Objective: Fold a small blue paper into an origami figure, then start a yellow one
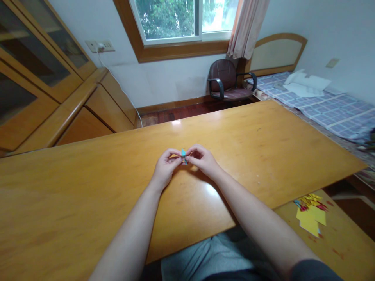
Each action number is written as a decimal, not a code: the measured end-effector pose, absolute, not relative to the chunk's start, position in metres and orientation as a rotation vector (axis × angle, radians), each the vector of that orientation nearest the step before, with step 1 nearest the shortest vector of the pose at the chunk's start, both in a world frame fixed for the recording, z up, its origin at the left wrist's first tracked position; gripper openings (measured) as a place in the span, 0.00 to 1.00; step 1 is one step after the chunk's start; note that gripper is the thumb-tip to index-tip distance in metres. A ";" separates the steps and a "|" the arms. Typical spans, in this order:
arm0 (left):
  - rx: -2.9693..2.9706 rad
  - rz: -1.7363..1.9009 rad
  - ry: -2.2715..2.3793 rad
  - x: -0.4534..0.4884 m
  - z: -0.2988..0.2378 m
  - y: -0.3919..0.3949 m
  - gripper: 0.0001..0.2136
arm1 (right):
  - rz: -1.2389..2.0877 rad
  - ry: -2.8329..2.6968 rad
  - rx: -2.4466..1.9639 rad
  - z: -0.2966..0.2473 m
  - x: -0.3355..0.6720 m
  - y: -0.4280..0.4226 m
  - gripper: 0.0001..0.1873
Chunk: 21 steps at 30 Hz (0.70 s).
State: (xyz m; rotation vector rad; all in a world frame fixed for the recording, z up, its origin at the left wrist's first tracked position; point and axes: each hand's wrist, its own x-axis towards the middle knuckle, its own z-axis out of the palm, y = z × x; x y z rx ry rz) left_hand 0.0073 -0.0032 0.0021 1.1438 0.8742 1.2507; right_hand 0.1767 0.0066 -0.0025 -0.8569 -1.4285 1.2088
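A small folded piece of teal paper (183, 153) is held between my two hands, just above the middle of the wooden table (117, 187). My left hand (167, 166) pinches it from the left with thumb and fingertips. From the right, my right hand (203, 159) grips its other side in the same way. The fingertips of both hands nearly meet and cover much of the paper, so its exact folded shape cannot be made out.
At lower right, a lower surface (348, 242) bears yellow paper sheets (310, 220) and a pile of small folded paper pieces (312, 201). Beyond the table stand a maroon armchair (224, 76) and a bed (328, 105). Glass-door cabinets (43, 74) line the left.
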 end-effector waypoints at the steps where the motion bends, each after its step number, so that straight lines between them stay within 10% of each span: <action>1: 1.154 1.258 0.874 0.007 0.002 -0.003 0.12 | 1.221 -1.423 -0.851 -0.003 0.177 0.007 0.08; 21: 1.086 1.230 0.851 0.011 0.011 -0.007 0.10 | 1.059 -1.581 -0.805 0.004 0.182 0.004 0.02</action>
